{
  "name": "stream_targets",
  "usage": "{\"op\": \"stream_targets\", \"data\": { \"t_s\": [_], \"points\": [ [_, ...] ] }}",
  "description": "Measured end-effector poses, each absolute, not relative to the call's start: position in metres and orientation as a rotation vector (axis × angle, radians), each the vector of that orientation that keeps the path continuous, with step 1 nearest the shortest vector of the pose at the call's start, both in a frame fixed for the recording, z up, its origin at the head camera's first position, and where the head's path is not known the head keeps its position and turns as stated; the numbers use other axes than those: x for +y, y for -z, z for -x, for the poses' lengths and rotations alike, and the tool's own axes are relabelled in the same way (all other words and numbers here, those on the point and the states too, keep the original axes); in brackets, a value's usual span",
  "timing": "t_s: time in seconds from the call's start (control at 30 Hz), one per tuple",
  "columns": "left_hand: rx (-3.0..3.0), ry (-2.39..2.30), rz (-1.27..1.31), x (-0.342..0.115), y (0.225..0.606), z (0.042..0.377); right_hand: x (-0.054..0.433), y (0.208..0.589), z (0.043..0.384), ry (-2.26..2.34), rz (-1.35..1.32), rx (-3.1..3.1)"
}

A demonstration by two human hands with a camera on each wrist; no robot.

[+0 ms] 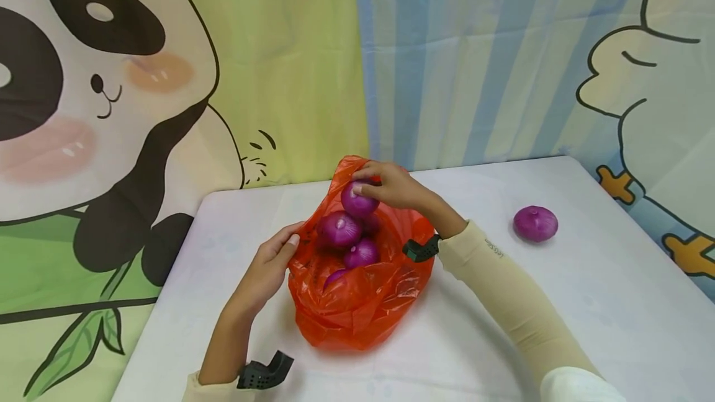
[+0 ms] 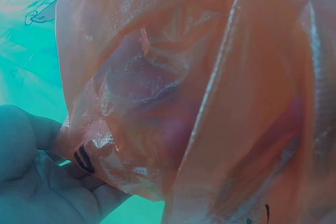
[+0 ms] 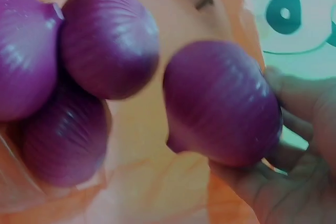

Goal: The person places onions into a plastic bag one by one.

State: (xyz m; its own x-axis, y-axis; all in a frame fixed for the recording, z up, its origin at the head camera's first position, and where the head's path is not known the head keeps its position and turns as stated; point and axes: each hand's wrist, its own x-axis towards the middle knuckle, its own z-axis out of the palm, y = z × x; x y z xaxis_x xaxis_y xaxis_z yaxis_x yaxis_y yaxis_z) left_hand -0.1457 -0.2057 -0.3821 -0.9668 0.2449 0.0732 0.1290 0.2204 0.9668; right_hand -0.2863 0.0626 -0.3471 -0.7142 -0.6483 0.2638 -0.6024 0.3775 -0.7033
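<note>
A red plastic bag [image 1: 357, 318] stands on the table with its mouth open, and several purple onions [image 1: 340, 229] lie inside. My left hand [image 1: 272, 265] pinches the bag's left rim between thumb and fingers. In the left wrist view the thin bag wall [image 2: 252, 103] fills most of the picture beside that hand [image 2: 47, 182]. Over the far part of the bag's mouth, my right hand [image 1: 398, 186] grips one onion [image 1: 358, 200]. The right wrist view shows this onion [image 3: 223, 103] between thumb and fingers, a little apart from the other onions [image 3: 110, 40].
A single purple onion [image 1: 535, 224] lies on the white table [image 1: 586, 315], right of the bag. Behind the table hangs a printed cloth [image 1: 301, 67] with a panda on the left. Each wrist wears a black camera mount [image 1: 265, 371].
</note>
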Motion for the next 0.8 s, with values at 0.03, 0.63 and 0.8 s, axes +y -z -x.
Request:
{"op": "stream_targets", "data": {
  "t_s": [0.03,0.63,0.8],
  "points": [
    [2.380,-1.871,-0.367,-0.206,0.382,0.145,0.059,0.348,0.287,1.254,1.150,2.595],
    [2.347,-1.925,-0.373,-0.204,0.378,0.144,0.039,0.355,0.286,1.244,1.048,2.690],
    [2.340,-1.930,-0.352,-0.204,0.378,0.144,0.039,0.352,0.285,1.257,1.117,2.666]
  ]
}}
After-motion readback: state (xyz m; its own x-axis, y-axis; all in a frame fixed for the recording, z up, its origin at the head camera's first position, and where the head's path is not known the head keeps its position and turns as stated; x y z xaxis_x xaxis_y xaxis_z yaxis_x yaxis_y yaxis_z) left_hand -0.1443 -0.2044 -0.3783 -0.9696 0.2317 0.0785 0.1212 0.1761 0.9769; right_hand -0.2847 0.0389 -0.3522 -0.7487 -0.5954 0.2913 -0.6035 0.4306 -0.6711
